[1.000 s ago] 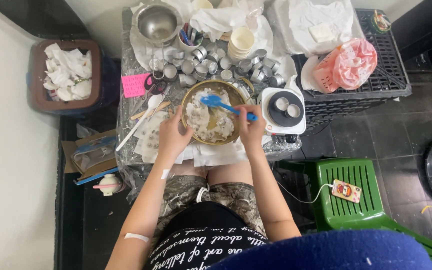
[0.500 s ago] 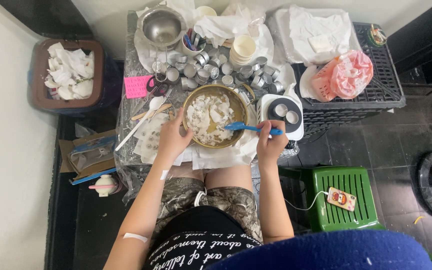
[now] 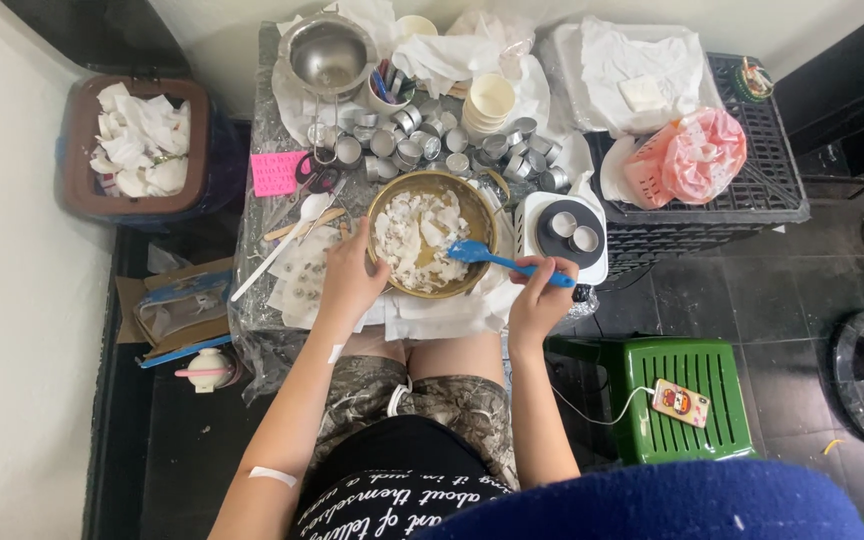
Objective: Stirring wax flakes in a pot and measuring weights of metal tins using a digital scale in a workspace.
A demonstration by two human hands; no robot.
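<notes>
A round gold-coloured bowl (image 3: 388, 196) holding white chunks sits in front of me on a small cluttered table. My left hand (image 3: 350, 280) rests against the bowl's left rim, steadying it. My right hand (image 3: 540, 296) grips the handle of a blue spatula (image 3: 487, 257), whose blade lies at the bowl's right inner edge. Several small metal cups (image 3: 404, 146) stand behind the bowl.
A white electric hotplate (image 3: 564, 236) with two small cups is right of the bowl. A steel pot (image 3: 326, 52), a brown bin of white scraps (image 3: 132, 146), a pink bag (image 3: 697, 150) on a black crate, a green stool (image 3: 682, 395) with a phone surround me.
My right hand has drawn the blue spatula from the bowl's middle out to its right edge. My left hand stays on the bowl's left rim.
</notes>
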